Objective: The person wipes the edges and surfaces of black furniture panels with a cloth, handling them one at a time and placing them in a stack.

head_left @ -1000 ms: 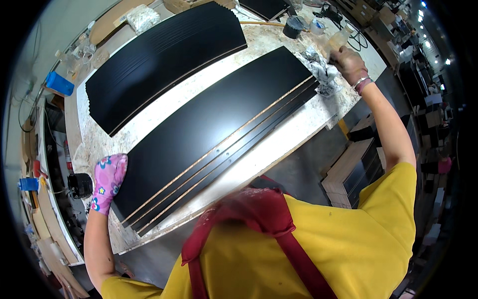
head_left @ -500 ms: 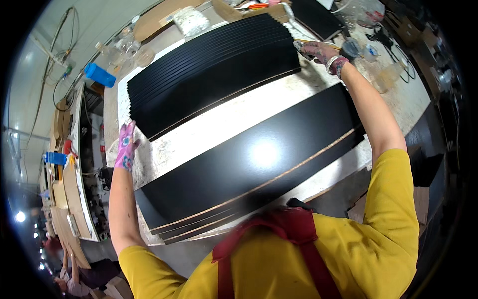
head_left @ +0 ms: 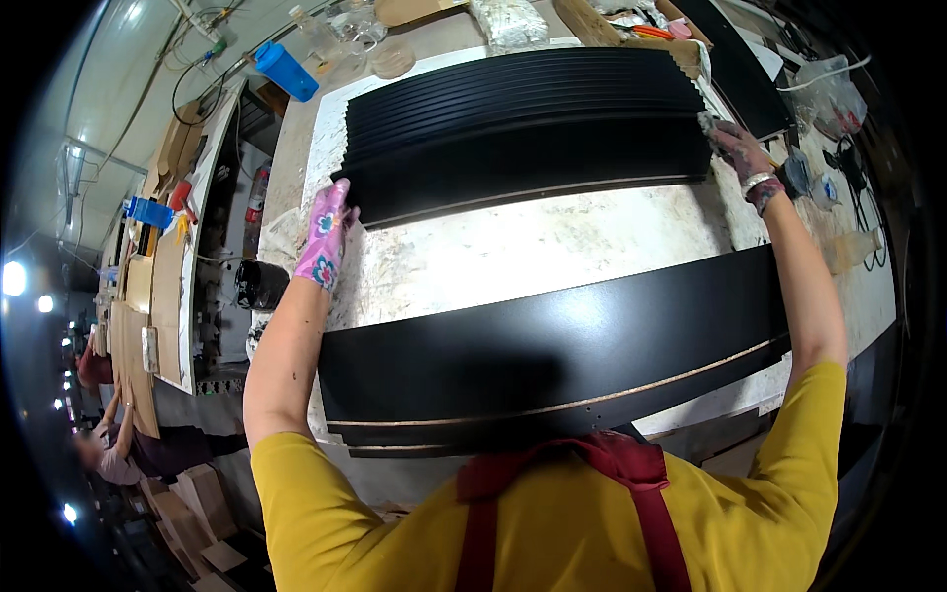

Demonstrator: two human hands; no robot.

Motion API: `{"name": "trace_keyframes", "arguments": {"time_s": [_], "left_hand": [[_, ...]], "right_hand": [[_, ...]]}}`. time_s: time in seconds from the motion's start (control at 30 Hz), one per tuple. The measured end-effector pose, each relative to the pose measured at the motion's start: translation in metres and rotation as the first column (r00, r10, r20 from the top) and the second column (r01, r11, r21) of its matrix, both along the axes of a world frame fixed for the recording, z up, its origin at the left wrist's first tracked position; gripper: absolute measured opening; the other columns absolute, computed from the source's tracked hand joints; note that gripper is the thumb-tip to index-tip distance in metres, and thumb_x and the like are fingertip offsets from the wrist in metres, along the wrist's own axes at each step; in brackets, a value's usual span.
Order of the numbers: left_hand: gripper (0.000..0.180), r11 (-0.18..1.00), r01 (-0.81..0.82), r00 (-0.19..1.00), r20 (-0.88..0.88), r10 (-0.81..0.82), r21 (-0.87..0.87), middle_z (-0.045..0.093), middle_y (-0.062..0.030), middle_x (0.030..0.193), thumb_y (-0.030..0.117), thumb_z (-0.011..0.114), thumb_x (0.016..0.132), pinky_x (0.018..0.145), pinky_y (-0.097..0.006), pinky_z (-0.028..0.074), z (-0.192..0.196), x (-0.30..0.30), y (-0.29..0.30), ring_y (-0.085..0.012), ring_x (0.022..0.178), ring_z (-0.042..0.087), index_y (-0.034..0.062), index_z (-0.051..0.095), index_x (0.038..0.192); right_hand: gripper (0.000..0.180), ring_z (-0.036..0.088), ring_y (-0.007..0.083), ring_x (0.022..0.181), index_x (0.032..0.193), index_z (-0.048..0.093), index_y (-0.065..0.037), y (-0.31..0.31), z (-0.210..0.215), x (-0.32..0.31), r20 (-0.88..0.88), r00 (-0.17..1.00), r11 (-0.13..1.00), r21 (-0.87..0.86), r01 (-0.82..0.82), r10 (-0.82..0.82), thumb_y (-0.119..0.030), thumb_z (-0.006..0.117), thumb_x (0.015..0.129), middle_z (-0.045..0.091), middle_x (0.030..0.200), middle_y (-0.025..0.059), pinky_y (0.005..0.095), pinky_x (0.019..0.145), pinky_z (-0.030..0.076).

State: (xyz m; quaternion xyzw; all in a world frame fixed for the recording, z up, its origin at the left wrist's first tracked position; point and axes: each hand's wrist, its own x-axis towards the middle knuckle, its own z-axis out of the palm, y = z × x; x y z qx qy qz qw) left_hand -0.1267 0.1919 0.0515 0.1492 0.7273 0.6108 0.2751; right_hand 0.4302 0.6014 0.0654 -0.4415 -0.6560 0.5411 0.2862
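Black panels fill most of what I see. My left hand (head_left: pixel 326 237), in a pink flowered glove, is pressed against the left end of the far stack (head_left: pixel 523 128), fingers held together and pointing up along its edge. My right hand (head_left: pixel 740 153), in a grey glove with a band at the wrist, grips the stack's right end; its fingers curl over the corner, though I cannot tell how tightly they close. Both arms are stretched out across the bench.

That stack is a fan of thin black boards, stepped one behind another, lying on the far half of the white table (head_left: pixel 552 242), whose top is scuffed and stained. A second black panel (head_left: pixel 552 355) with pale edge strips lies close to my body, well apart from the stack, with bare table between them.

Beyond the stack sit a blue box (head_left: pixel 286 71), a clear jar (head_left: pixel 393 57) and a plastic bag (head_left: pixel 508 20). To the right lie cables (head_left: pixel 858 187) and a clear bag (head_left: pixel 829 94). Another person (head_left: pixel 118 449) works at far left.
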Motion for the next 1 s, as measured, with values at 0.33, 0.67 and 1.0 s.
{"name": "trace_keyframes", "arguments": {"time_s": [0.33,0.67,1.0], "left_hand": [[0.034,0.992,-0.083,0.812,-0.584,0.014,-0.092,0.056,0.0032,0.090,0.035,0.050,0.100,0.057,-0.020,0.043,0.183,0.086,-0.088,-0.0044,0.068,0.052,0.0103,0.059,0.121],[0.033,0.705,0.027,0.107,-0.699,-0.707,-0.709,0.065,-0.0063,0.097,0.028,0.055,0.097,0.072,-0.028,0.049,0.131,0.091,-0.161,-0.0160,0.081,0.060,0.0029,0.060,0.119],[0.036,0.583,0.379,0.173,-0.564,-0.808,-0.719,0.065,-0.0189,0.115,0.026,0.046,0.100,0.094,-0.038,0.046,0.116,0.187,-0.093,-0.0354,0.106,0.061,0.0008,0.061,0.120]], "right_hand": [[0.046,0.056,0.0166,0.119,0.133,0.050,0.002,-0.076,0.193,0.169,-0.084,0.993,0.966,0.237,0.100,-0.082,-0.024,0.056,0.096,0.060,0.127,0.0105,0.0299,0.104,0.040],[0.045,0.059,0.0133,0.099,0.121,0.060,0.002,-0.220,0.122,0.153,-0.083,0.996,0.992,0.122,-0.026,0.036,-0.027,0.069,0.088,0.063,0.107,0.0072,0.0286,0.093,0.044],[0.046,0.059,0.0313,0.092,0.124,0.057,-0.007,-0.265,0.147,0.188,0.805,0.570,0.628,0.530,-0.571,-0.161,-0.008,0.069,0.080,0.057,0.101,0.0116,0.0375,0.079,0.050]]}}
